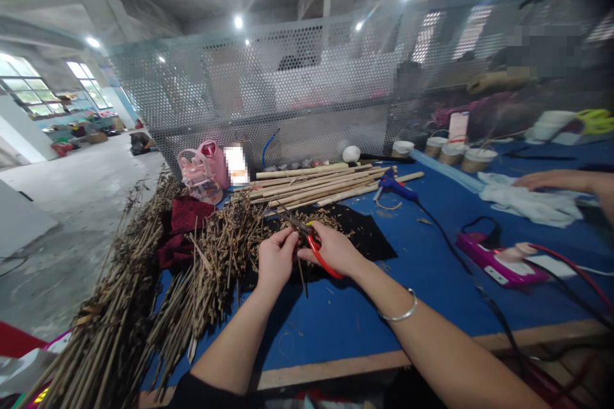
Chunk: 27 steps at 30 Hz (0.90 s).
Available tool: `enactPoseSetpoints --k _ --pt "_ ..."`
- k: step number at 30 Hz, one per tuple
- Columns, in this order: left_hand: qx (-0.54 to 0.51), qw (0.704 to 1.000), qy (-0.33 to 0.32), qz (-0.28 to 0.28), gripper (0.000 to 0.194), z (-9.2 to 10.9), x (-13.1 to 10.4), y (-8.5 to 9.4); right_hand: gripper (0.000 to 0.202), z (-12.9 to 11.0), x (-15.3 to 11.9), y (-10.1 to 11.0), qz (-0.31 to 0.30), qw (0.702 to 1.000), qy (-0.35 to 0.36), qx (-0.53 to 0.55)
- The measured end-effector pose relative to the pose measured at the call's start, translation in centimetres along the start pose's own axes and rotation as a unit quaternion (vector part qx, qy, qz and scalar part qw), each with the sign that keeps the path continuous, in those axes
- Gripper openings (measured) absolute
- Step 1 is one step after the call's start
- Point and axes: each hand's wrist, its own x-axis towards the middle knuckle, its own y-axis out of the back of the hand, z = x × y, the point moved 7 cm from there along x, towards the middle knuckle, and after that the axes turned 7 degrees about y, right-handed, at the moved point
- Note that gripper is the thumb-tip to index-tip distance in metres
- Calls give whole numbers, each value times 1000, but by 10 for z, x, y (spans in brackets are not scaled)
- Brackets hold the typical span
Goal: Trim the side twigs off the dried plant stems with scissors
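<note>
Red-handled scissors (322, 258) are gripped in my right hand (336, 248), their blades pointing up and left over a pile of small dried plant pieces (330, 217) on a black cloth (377, 236). My left hand (278, 257) is closed beside the blades, thumb and fingers pinching a thin dry stem (302, 278) that hangs down between the hands. Large bundles of dried stalks (211, 268) lie to the left of my left hand. A silver bangle (405, 308) circles my right wrist.
Behind my hands lie peeled sticks (307, 185) and a blue glue gun (398, 188). A purple power strip (501, 262) with cables sits to the right. Another person's hand (547, 180) rests near white cloth (532, 199). Perforated metal screen (259, 89) stands behind the blue table.
</note>
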Motion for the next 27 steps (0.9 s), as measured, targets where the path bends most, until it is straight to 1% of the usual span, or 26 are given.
enactPoseSetpoints --k 2,5,7,9,15,18,22,25,27 --pt "9 1000 6 -4 29 0 -1 -1 41 0 0 -1 6 1000 0 7" --pt "-2 1000 29 -6 32 -1 -2 -2 41 2 0 -5 -16 1000 -1 25" --pt "-2 1000 28 2 32 -1 -2 -2 41 3 0 -7 -33 999 -1 37" --pt "5 1000 17 10 31 0 -2 -1 41 2 0 -7 -36 999 4 40" --pt "18 1000 -6 14 29 3 -2 -1 45 -5 1 -1 -5 999 39 -2" --pt "34 999 -23 9 27 6 -3 -1 45 -6 1 1 10 999 40 -11" --pt "25 999 -24 9 28 6 -3 -1 41 -8 0 -2 8 999 38 31" --pt "-12 1000 -9 0 29 3 -4 -3 37 -9 0 -7 -21 995 38 89" --pt "-27 1000 -3 -8 30 2 -4 -5 37 -8 0 -9 -33 993 38 104"
